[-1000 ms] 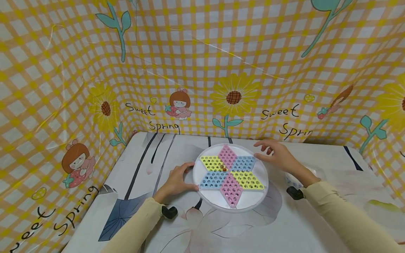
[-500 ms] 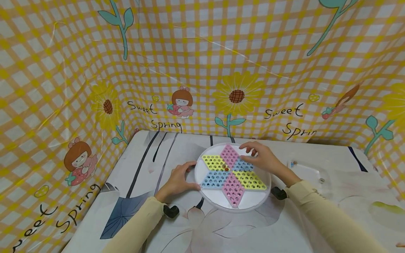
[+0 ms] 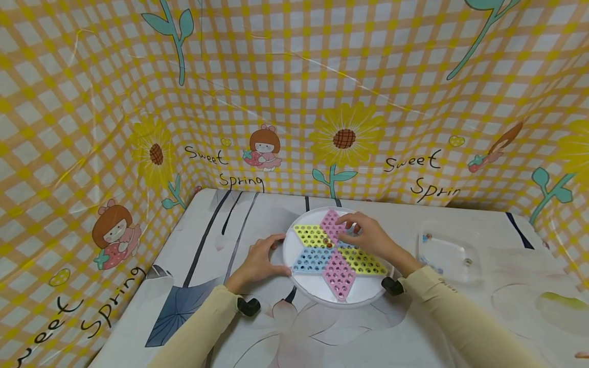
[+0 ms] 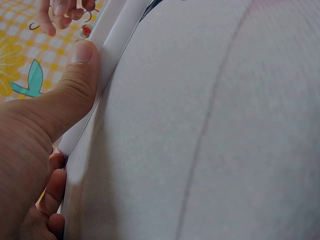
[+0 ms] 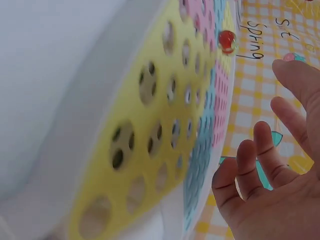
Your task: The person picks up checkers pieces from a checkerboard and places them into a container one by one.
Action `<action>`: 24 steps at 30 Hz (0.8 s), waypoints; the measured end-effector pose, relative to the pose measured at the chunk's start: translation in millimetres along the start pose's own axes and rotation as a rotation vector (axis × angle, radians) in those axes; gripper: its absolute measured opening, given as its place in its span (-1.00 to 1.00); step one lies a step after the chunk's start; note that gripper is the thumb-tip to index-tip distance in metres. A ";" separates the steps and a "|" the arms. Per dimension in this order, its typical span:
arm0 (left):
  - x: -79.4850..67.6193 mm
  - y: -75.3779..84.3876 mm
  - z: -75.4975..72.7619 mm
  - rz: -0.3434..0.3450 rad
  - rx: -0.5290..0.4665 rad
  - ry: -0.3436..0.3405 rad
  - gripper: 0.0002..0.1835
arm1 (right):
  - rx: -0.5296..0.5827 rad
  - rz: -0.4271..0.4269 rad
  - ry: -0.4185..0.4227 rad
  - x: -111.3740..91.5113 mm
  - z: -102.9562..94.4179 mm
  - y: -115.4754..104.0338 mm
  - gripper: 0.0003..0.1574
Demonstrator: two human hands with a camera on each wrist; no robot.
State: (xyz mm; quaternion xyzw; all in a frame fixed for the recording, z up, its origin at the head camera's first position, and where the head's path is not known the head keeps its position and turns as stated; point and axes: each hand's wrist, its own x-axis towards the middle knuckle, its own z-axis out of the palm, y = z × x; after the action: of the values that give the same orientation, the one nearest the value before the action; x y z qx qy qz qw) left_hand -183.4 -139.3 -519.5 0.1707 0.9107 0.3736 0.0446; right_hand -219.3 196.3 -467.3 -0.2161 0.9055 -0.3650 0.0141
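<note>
A round white Chinese checkers board (image 3: 313, 289) with a pink, yellow and blue star of holes lies on the table. My left hand (image 3: 257, 263) holds its left edge; in the left wrist view the thumb (image 4: 82, 75) presses the white rim and the other fingers are partly hidden behind the edge. Near the star's centre sit two small marbles, one of them a red marble (image 5: 227, 42). My right hand (image 3: 368, 235) hovers over the blue and pink points at the far right. Its loosely bent fingers (image 5: 265, 145) stand apart from the thumb, with nothing between them.
To the right of the board is a clear plastic tray (image 3: 448, 248) with several small marbles in it. A flower-print cloth covers the table (image 3: 257, 332). Checked yellow sheeting (image 3: 294, 102) hangs behind and to the left.
My right hand has moved left from beyond the board's right edge to over the star, uncovering the clear tray. The left hand keeps its place at the rim.
</note>
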 end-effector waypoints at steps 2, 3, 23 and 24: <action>0.2 0.2 -0.2 -0.005 0.000 -0.002 0.03 | 0.009 0.002 -0.006 -0.9 3.3 -3.3 -0.56; 0.4 0.2 -0.2 -0.005 0.001 -0.002 0.03 | 0.017 0.007 -0.008 -1.4 4.9 -5.1 -0.57; 0.5 -0.5 1.2 -0.012 0.005 0.005 0.03 | 0.039 0.020 -0.091 -3.7 25.9 -6.3 -0.68; 0.5 -0.6 1.1 -0.012 0.002 0.006 0.03 | 0.035 0.021 -0.093 -3.5 25.9 -6.3 -0.68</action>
State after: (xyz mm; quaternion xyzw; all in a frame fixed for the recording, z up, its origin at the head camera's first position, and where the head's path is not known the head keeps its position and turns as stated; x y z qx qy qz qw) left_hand -183.8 -138.8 -520.7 0.1642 0.9121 0.3731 0.0438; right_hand -209.0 176.7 -482.6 -0.2232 0.8995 -0.3701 0.0637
